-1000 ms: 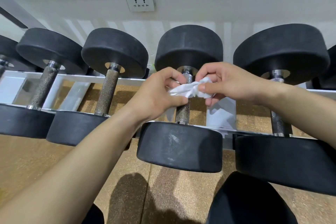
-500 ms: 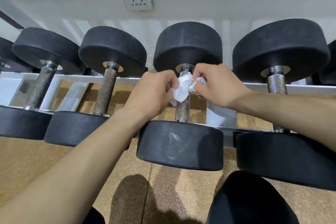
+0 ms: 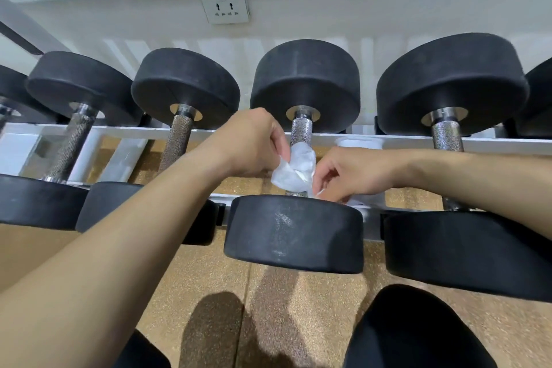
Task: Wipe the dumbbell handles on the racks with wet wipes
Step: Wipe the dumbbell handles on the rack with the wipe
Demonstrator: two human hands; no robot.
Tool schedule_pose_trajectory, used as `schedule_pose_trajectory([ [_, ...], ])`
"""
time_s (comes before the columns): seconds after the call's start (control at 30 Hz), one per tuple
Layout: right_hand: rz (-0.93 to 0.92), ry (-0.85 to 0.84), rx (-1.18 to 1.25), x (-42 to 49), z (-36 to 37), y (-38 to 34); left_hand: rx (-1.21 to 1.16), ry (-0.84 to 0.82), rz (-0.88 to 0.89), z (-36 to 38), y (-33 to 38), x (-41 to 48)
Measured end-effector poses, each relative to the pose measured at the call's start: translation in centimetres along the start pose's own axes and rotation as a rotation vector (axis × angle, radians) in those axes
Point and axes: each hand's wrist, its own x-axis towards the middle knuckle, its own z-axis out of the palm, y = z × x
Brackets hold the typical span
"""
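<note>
A crumpled white wet wipe (image 3: 295,169) is wrapped round the lower part of a knurled metal dumbbell handle (image 3: 301,133) in the middle of the rack. My left hand (image 3: 249,146) pinches the wipe's upper left side. My right hand (image 3: 346,175) pinches its lower right edge, close to the near black weight head (image 3: 294,233). The top of the handle is bare and shiny. Both forearms reach in from the bottom and the right.
Several black dumbbells lie side by side on a white rack (image 3: 119,130), with handles (image 3: 176,143) to the left and one (image 3: 446,136) to the right. A wall socket (image 3: 225,7) sits above. Cork-coloured floor (image 3: 268,308) lies below, with my dark knee (image 3: 412,334) at bottom right.
Both hands have slid the wipe down the handle from its top towards the near weight head. The right hand dropped lower than the left.
</note>
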Motion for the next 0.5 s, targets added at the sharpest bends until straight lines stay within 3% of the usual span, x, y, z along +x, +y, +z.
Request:
schedule_pose_trajectory([
  [0.07,-0.014,0.061,0.023,-0.4,-0.7,-0.3,-0.024,0.141,-0.012,0.6,-0.2,-0.1],
  [0.2,-0.088,0.386,0.160,-1.2,-2.6,-1.0,-0.104,0.379,-0.173,0.9,-3.3,-0.5],
  [0.3,-0.163,0.502,0.079,-1.7,-2.9,-2.1,-0.107,0.221,-0.225,1.0,-4.4,-1.4],
  [0.4,-0.139,0.536,0.082,-2.0,-3.1,-3.1,-0.555,0.022,-0.260,0.8,-3.5,-2.2],
  [0.47,-0.085,0.585,0.172,-2.1,-3.1,-3.7,-0.864,0.061,-0.321,0.7,-2.8,-2.1],
  [0.5,-0.070,0.619,0.229,-2.1,-2.9,-4.1,-0.906,0.088,-0.327,0.7,-2.6,-1.8],
])
